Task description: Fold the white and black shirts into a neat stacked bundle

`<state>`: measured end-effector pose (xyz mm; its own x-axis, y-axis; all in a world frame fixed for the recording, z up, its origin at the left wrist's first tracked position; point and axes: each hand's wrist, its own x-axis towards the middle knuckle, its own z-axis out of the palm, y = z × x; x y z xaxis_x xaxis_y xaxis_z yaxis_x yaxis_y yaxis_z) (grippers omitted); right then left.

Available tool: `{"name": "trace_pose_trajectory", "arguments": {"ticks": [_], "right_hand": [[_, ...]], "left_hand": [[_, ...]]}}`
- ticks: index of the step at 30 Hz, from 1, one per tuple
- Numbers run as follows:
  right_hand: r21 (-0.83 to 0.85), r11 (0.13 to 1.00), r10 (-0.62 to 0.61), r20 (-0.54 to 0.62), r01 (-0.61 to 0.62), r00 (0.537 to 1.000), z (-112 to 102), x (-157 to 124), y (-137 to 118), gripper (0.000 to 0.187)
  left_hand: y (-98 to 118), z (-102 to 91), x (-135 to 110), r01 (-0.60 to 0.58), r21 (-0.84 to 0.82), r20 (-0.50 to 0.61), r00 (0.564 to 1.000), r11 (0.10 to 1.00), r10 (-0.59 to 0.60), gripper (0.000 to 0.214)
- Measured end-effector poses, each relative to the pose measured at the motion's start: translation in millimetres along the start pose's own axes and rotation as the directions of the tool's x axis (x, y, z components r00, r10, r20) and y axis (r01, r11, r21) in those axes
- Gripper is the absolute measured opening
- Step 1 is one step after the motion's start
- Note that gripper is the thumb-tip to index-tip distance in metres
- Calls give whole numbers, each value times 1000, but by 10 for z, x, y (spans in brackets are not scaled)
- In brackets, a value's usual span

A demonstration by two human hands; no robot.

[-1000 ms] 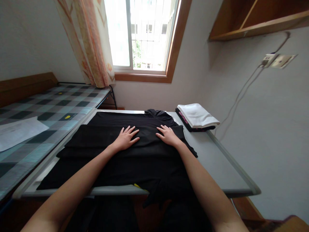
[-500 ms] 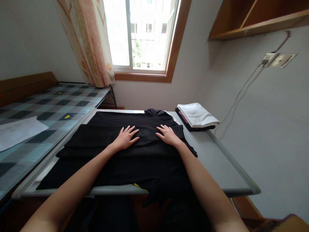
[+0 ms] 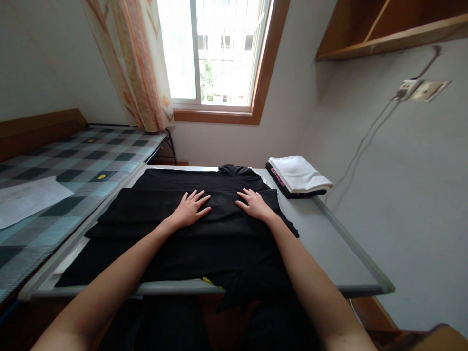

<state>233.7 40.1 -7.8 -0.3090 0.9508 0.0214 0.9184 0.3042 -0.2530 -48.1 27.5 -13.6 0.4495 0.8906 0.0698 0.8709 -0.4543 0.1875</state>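
Note:
A black garment lies spread over a grey table, partly folded, with one edge hanging off the near side. My left hand rests flat on the folded cloth, fingers spread. My right hand lies flat beside it on the same fold, fingers apart. Neither hand holds anything.
A stack of folded clothes, white on top of black, sits at the table's far right corner. A bed with a checked cover and a white sheet of paper adjoins the table's left side. A window, curtain and wall shelf are beyond.

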Motion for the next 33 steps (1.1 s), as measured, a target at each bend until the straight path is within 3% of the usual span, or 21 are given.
{"name": "trace_pose_trajectory", "arguments": {"ticks": [11, 19, 24, 33], "right_hand": [[-3, 1000, -7, -14, 6, 1000, 8, -2, 6, 58], [155, 978, -100, -228, 138, 969, 9, -3, -2, 42], [143, 968, -177, -184, 204, 967, 28, -4, -1, 41], [147, 968, -176, -185, 204, 967, 38, -2, 8, 42]], "left_hand": [[3, 1, 2, -3, 1, -3, 1000, 1000, 3, 63], [5, -1, -3, 1, 0, -1, 1000, 1000, -1, 62], [0, 2, -3, -2, -5, -1, 1000, 1000, 2, 63], [8, -5, -2, -2, 9, 6, 1000, 1000, 2, 64]]}}
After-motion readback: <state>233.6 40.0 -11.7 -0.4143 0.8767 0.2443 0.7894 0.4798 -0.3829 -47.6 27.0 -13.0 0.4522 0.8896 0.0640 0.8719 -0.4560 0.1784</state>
